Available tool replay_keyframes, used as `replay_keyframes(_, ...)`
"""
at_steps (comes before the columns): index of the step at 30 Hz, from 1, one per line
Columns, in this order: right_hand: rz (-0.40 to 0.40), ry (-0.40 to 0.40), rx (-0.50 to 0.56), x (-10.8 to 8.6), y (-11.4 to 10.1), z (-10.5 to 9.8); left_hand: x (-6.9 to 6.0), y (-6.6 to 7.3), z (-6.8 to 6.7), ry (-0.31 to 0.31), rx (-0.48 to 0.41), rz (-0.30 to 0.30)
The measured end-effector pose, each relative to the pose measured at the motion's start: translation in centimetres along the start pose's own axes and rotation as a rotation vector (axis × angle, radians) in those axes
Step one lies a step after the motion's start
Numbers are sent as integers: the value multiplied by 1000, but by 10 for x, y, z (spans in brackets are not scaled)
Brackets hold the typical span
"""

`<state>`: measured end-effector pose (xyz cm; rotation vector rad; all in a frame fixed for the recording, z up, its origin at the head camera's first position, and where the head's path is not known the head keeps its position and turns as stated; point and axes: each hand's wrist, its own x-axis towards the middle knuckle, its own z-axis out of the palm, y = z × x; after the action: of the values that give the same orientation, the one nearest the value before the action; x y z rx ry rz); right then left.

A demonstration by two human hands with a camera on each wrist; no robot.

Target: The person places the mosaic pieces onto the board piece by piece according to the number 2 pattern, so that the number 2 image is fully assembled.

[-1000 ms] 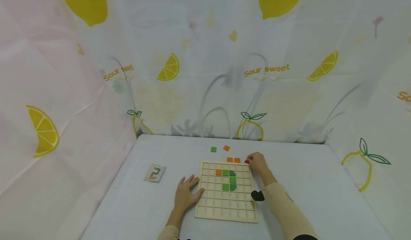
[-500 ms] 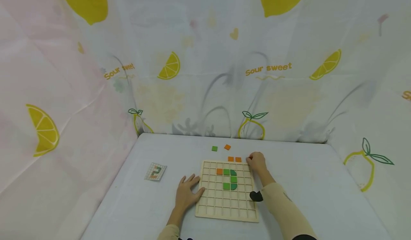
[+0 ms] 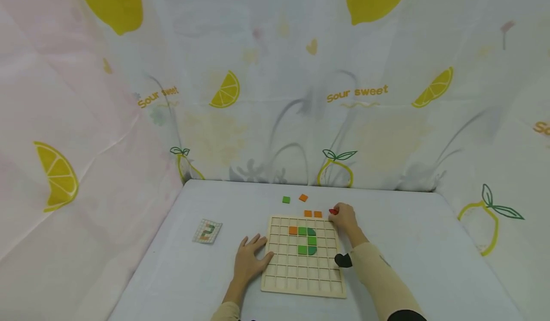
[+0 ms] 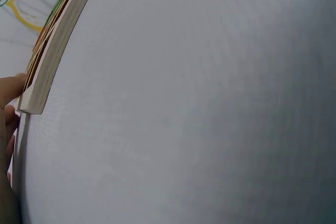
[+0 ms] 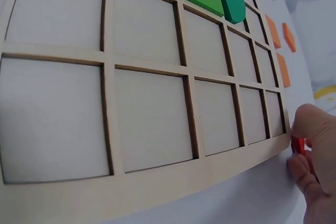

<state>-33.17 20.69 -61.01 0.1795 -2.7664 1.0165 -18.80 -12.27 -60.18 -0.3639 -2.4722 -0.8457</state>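
Note:
A wooden grid board (image 3: 283,271) lies flat on the table. In it sit one orange square tile (image 3: 293,230), several green square tiles (image 3: 312,240) and two darker green rounded tiles (image 3: 312,250). My left hand (image 3: 249,260) rests at the board's left edge, fingers spread, thumb on the rim. Just off the board's far right corner, my right hand (image 3: 345,217) pinches a small red tile (image 5: 298,144) between thumb and fingers. Part of that tile is hidden by the fingers, so its full shape cannot be told.
Beyond the board's far edge lie two orange tiles (image 3: 312,214). Farther back are a green square tile (image 3: 286,199) and another orange tile (image 3: 303,197). A printed pattern card (image 3: 207,231) lies to the left. Lemon-printed cloth (image 3: 275,134) stands behind the table.
The red tile, seen at the right fingertips, was nearly hidden half a second ago and shows again now, slightly higher. My left hand and the board stay in place.

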Motion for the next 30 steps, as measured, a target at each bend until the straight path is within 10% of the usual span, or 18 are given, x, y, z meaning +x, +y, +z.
replay_keyframes(5, 2, 5, 157, -29, -67, -25, -1, 0, 0, -7, 4, -8)
replay_keyframes(14, -373, -33, 276, -75, -116, 6, 0, 0, -1, -17, -3, -25)
replay_keyframes(30, -507, -95, -38, -120, -138, 34, 0, -3, 2, 22, 9, 30)
